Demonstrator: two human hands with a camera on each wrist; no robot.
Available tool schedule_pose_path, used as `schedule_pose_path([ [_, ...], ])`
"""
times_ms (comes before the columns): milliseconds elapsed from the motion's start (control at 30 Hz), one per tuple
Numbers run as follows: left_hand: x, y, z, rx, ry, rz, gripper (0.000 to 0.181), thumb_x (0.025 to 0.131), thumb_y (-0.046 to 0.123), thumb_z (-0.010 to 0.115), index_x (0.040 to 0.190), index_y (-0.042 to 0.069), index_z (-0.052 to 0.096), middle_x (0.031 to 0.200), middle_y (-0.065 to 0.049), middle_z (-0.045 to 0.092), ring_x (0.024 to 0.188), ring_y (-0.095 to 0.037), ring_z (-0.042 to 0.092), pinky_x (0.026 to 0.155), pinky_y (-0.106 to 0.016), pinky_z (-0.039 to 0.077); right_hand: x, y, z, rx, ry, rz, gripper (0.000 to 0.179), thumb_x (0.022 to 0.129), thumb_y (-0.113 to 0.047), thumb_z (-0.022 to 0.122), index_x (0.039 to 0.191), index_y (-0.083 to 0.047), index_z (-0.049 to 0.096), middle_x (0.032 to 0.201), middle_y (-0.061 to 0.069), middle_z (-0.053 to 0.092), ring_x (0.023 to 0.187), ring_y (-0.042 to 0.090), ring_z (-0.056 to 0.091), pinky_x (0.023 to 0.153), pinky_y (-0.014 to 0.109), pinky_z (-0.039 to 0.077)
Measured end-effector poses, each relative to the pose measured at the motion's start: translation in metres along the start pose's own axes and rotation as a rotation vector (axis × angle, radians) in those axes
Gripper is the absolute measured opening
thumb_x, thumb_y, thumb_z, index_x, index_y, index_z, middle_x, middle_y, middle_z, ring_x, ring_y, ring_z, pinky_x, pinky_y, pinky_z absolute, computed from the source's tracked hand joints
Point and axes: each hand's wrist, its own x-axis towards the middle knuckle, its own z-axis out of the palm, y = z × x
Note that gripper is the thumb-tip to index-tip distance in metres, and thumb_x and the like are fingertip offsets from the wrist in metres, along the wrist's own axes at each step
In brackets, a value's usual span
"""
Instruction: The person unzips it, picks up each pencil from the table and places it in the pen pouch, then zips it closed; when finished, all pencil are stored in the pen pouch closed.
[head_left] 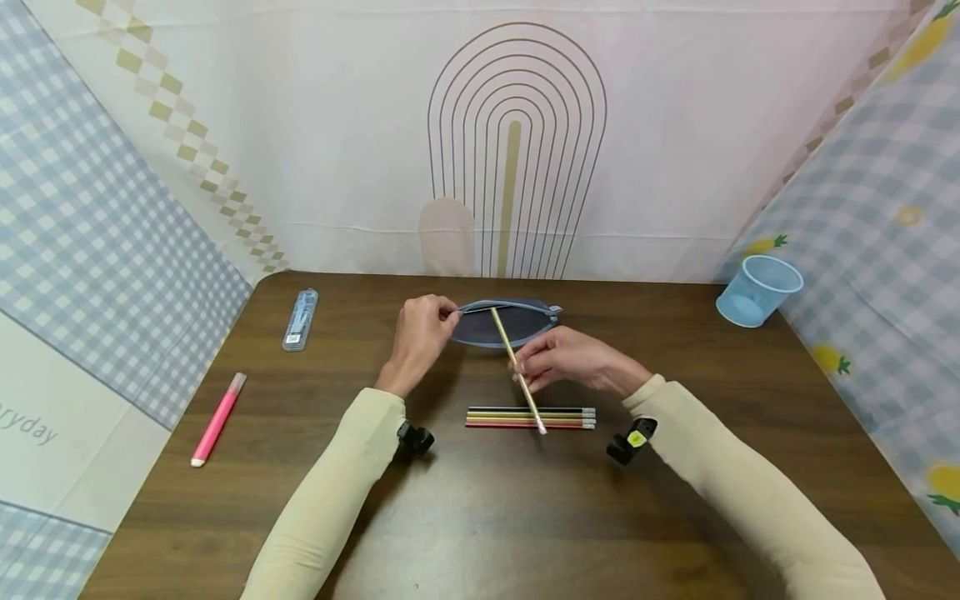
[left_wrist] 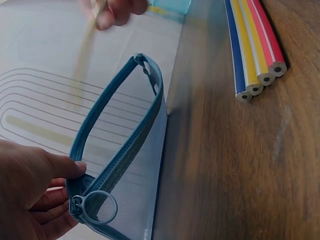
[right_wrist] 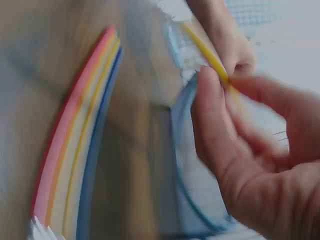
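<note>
A blue mesh pencil pouch (head_left: 480, 332) stands at the back middle of the table, its zippered mouth spread. My left hand (head_left: 420, 335) pinches the rim at its left end, beside the round zipper pull (left_wrist: 100, 206). Between the fingertips of my right hand (head_left: 573, 358) is a yellow pencil (head_left: 529, 400), held slanting with its far end over the pouch mouth and its eraser end toward me. In front of the pouch lies a row of several pencils (head_left: 491, 418) in blue, yellow and pink, side by side with eraser ends to the right.
A pink marker (head_left: 218, 421) lies at the left of the table. Behind it is a narrow clear-and-blue case (head_left: 301, 320). A light blue cup (head_left: 757, 292) stands at the back right corner. Patterned cloth hangs behind the table and at both sides.
</note>
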Motion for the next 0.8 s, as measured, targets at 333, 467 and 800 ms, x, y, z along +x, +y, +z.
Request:
schedule_pose_path([
  [333,-0.002,0.003,0.003,0.015,-0.018,0.013,0.013,0.091,0.017,0.075,0.092,0.005,0.08,0.085,-0.007,0.077,0.075,-0.017,0.071,0.069,-0.031,0.057,0.044,0.002,-0.005,0.783,0.276,0.188,0.019,0.102,0.002,0.048,0.116,0.008,0.06,0.085,0.02,0.075,0.08,0.024,0.076,0.08,0.025,0.061],
  [467,-0.002,0.007,0.004,0.017,-0.018,0.014,0.013,0.091,0.018,0.076,0.093,0.006,0.08,0.086,-0.007,0.077,0.076,-0.017,0.071,0.07,-0.033,0.058,0.06,-0.002,-0.006,0.871,0.33,0.21,0.047,0.102,0.004,0.047,0.148,0.007,0.037,0.083,0.023,0.073,0.078,0.025,0.076,0.087,0.024,0.058],
  [800,-0.004,0.009,0.009,0.032,-0.035,-0.002,0.014,0.092,0.018,0.075,0.095,0.005,0.08,0.087,-0.007,0.077,0.076,-0.017,0.069,0.069,-0.031,0.057,0.092,-0.002,0.003,0.942,0.432,0.165,0.048,0.102,0.006,0.046,0.149,0.005,0.042,0.145,0.024,0.048,0.086,0.022,0.074,0.102,0.028,0.048],
])
